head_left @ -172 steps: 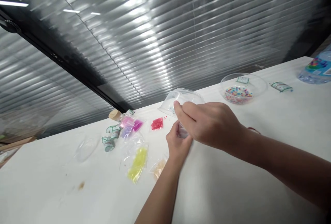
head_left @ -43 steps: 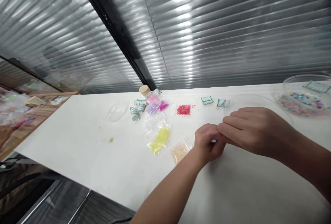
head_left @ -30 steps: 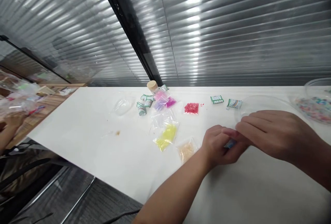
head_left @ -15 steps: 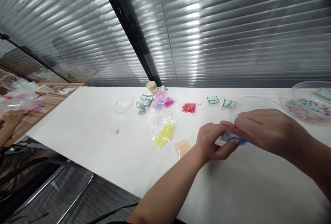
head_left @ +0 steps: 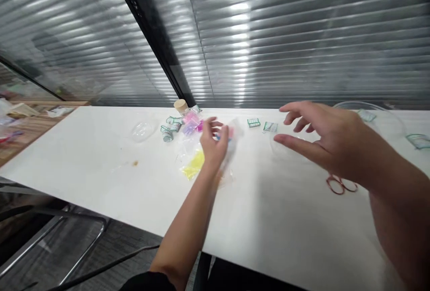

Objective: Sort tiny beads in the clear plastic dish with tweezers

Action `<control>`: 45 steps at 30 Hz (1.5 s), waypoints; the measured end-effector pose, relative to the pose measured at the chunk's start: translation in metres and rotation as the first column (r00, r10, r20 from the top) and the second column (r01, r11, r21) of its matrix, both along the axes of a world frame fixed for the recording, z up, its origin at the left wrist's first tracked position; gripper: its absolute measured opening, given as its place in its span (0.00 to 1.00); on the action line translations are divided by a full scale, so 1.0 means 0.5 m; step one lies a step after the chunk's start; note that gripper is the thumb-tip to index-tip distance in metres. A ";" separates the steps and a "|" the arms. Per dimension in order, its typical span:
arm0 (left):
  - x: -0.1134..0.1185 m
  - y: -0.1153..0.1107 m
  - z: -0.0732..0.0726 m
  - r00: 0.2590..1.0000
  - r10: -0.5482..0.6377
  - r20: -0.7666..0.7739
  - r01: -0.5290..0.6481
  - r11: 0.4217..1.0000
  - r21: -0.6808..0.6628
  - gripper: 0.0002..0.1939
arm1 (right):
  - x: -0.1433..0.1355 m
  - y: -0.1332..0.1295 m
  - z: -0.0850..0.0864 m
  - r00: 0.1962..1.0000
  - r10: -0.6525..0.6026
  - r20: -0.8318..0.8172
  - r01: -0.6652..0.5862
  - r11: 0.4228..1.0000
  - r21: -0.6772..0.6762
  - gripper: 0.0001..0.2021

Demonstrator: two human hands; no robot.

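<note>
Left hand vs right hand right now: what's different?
Left hand has its fingers curled around a blurred clear bag with some blue showing; right hand is spread, thumb and fingers apart, holding nothing visible.
Left hand is by the yellow packet; right hand is on the scissors side.
Both are bare and over the white table.

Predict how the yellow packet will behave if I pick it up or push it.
The yellow packet will probably sag when lifted, as its clear wrapping looks like thin film. Its glossy surface may be slippery. Lying flat, it would likely slide rather than roll.
</note>
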State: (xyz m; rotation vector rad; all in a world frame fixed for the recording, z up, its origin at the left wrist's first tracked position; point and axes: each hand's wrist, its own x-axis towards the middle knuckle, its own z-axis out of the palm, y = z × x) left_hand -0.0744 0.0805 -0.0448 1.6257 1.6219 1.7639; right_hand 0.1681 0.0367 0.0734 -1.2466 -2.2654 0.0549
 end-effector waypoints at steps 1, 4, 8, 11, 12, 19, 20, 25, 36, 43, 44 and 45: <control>-0.019 0.010 -0.001 0.995 0.098 -0.011 -0.099 0.995 -0.019 0.19 | -0.001 -0.007 0.004 0.999 0.031 0.018 -0.030 0.999 -0.029 0.24; -0.061 0.022 0.000 0.934 0.317 -0.163 -0.313 0.948 0.048 0.21 | -0.012 -0.026 0.005 0.988 0.111 0.104 -0.099 0.988 -0.117 0.19; -0.068 0.002 0.027 0.928 0.101 -0.360 -0.139 0.987 -0.081 0.09 | -0.040 -0.045 -0.010 0.943 0.238 0.233 -0.161 0.938 -0.306 0.09; -0.062 -0.025 0.067 0.751 -0.471 -0.462 0.200 0.830 -0.521 0.08 | -0.054 -0.061 -0.034 0.910 0.303 0.284 -0.180 0.904 -0.387 0.07; -0.063 -0.033 0.080 0.652 -0.616 -0.442 0.231 0.717 -0.658 0.09 | -0.055 -0.068 -0.044 0.900 0.323 0.292 -0.187 0.893 -0.410 0.07; -0.094 -0.075 0.134 0.627 -0.676 -0.387 -0.130 0.400 -0.907 0.24 | -0.004 -0.094 -0.125 0.910 0.385 0.157 -0.263 0.826 -0.498 0.07; -0.092 -0.076 0.133 0.631 -0.673 -0.386 -0.172 0.364 -0.915 0.25 | 0.003 -0.095 -0.138 0.912 0.390 0.130 -0.285 0.828 -0.482 0.08; -0.039 -0.081 0.117 0.542 -0.734 -0.411 -0.269 0.311 -0.911 0.23 | 0.032 -0.102 -0.217 0.921 0.390 0.028 -0.355 0.864 -0.357 0.11; 0.074 -0.098 0.084 0.391 -0.776 -0.495 0.220 0.601 -0.768 0.12 | 0.054 -0.093 -0.308 0.858 0.008 -0.513 -0.238 0.892 -0.384 0.08; 0.149 -0.116 -0.001 0.255 -0.710 -0.656 0.726 0.589 -0.355 0.10 | 0.043 -0.081 -0.311 0.749 -0.300 -0.590 -0.105 0.826 -0.553 0.04; 0.155 -0.117 -0.007 0.269 -0.699 -0.663 0.757 0.579 -0.303 0.09 | 0.045 -0.081 -0.308 0.745 -0.325 -0.583 -0.092 0.815 -0.572 0.05; 0.159 -0.117 -0.011 0.289 -0.688 -0.665 0.776 0.575 -0.258 0.10 | 0.047 -0.082 -0.305 0.743 -0.349 -0.572 -0.081 0.801 -0.594 0.06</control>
